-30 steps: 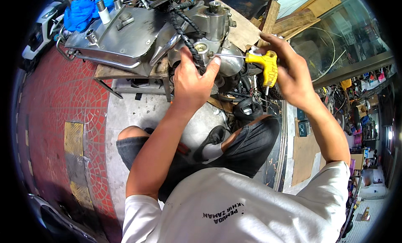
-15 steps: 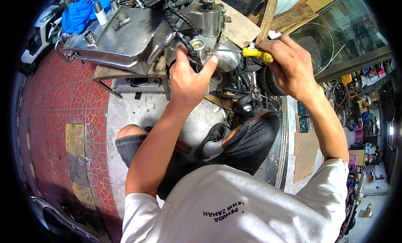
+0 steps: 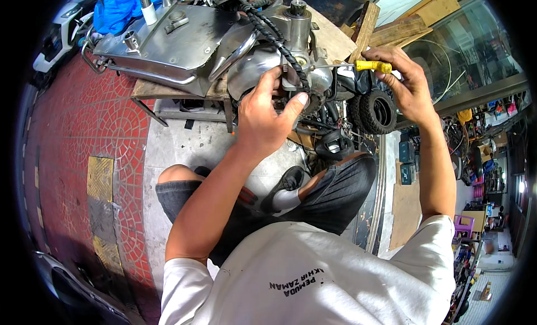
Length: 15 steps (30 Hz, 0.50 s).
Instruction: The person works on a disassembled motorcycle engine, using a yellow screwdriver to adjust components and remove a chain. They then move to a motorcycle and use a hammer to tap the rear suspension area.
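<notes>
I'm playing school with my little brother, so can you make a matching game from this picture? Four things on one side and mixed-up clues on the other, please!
Things:
1. Yellow-handled tool
2. Blue plastic
3. Tyres
4. Paving

Clues:
A. Red, with a curved pattern
B. Black and round, with knobbly tread
C. At the fingers of the person's right hand
D. Crumpled, near the top left of the picture

Right pairs: 1-C, 2-D, 3-B, 4-A
</notes>
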Each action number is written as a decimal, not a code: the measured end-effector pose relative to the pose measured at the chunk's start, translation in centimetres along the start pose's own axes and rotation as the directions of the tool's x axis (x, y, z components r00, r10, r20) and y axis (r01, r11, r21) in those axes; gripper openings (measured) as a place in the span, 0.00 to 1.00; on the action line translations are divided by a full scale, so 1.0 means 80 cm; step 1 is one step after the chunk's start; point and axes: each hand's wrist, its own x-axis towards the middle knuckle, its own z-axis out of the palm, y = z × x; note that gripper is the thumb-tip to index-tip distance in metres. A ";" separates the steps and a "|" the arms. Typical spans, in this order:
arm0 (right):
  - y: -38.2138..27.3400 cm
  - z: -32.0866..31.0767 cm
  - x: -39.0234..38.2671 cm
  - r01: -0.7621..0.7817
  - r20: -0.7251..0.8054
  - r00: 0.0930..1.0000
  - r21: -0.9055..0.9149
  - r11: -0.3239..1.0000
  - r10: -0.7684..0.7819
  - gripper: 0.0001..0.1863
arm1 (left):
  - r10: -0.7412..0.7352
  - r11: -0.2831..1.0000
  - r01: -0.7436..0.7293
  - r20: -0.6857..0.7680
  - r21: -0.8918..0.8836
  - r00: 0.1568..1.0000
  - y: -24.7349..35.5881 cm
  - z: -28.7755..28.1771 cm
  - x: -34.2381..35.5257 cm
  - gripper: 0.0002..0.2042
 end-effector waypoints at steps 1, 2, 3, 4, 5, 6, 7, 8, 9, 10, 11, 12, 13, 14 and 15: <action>0.000 0.008 -0.007 -0.022 -0.007 1.000 0.017 1.000 0.022 0.17 | -0.009 1.000 0.009 0.003 -0.020 1.000 0.000 -0.002 0.000 0.28; -0.004 0.015 -0.012 -0.044 -0.014 0.999 0.034 0.998 0.045 0.17 | -0.029 0.999 0.029 0.001 -0.025 1.000 0.000 -0.004 0.000 0.28; -0.024 0.025 -0.012 -0.090 -0.006 0.996 0.034 0.995 0.091 0.18 | -0.052 0.998 0.052 -0.002 -0.029 0.999 -0.001 -0.006 -0.001 0.27; -0.027 0.035 -0.012 -0.038 -0.034 0.999 0.033 0.999 0.039 0.17 | -0.071 0.997 0.071 0.000 -0.035 0.997 -0.001 -0.008 -0.002 0.27; -0.028 0.035 -0.010 -0.027 -0.008 1.000 0.040 0.999 0.028 0.16 | -0.056 0.997 0.054 -0.038 -0.052 0.998 -0.007 -0.009 0.001 0.28; -0.028 0.034 -0.006 -0.017 0.018 1.000 0.049 0.999 0.016 0.15 | -0.044 0.997 0.039 -0.076 -0.065 0.996 -0.006 -0.011 0.004 0.28; -0.025 0.028 -0.001 0.053 0.027 0.998 0.023 0.998 -0.053 0.14 | -0.054 0.988 0.042 -0.078 -0.147 0.995 -0.004 -0.010 0.005 0.26; -0.022 0.023 0.002 0.122 0.039 0.992 -0.003 0.992 -0.122 0.13 | -0.065 0.973 0.045 -0.080 -0.228 0.995 -0.001 -0.009 0.005 0.24; -0.021 0.022 0.003 0.103 0.033 0.994 -0.012 0.995 -0.102 0.13 | -0.068 0.972 0.047 -0.082 -0.230 0.994 -0.002 -0.011 0.004 0.23; -0.019 0.020 0.000 0.083 -0.033 0.996 0.017 0.996 -0.082 0.13 | -0.070 0.972 0.049 -0.084 -0.232 0.994 -0.006 -0.011 0.003 0.21; -0.015 0.017 -0.008 0.065 -0.098 0.993 0.047 0.997 -0.060 0.14 | -0.072 0.971 0.050 -0.086 -0.234 0.994 -0.007 -0.013 0.002 0.19; -0.006 0.013 -0.018 0.047 -0.161 0.986 0.076 0.996 -0.034 0.14 | -0.077 0.969 0.053 -0.091 -0.240 0.993 -0.005 -0.014 0.002 0.17; 0.006 0.006 -0.032 -0.033 -0.285 0.952 0.256 0.966 0.109 0.16 | -0.087 0.967 0.062 -0.092 -0.249 0.992 -0.002 -0.016 -0.001 0.15; 0.016 -0.013 -0.039 -0.064 -0.354 0.914 0.357 0.932 0.199 0.18 | -0.097 0.963 0.070 -0.094 -0.259 0.991 0.004 -0.019 -0.004 0.13; 0.003 -0.020 -0.040 -0.064 -0.462 0.848 0.400 0.914 0.262 0.20 | -0.083 0.991 0.065 -0.151 -0.120 0.985 0.018 -0.027 -0.007 0.08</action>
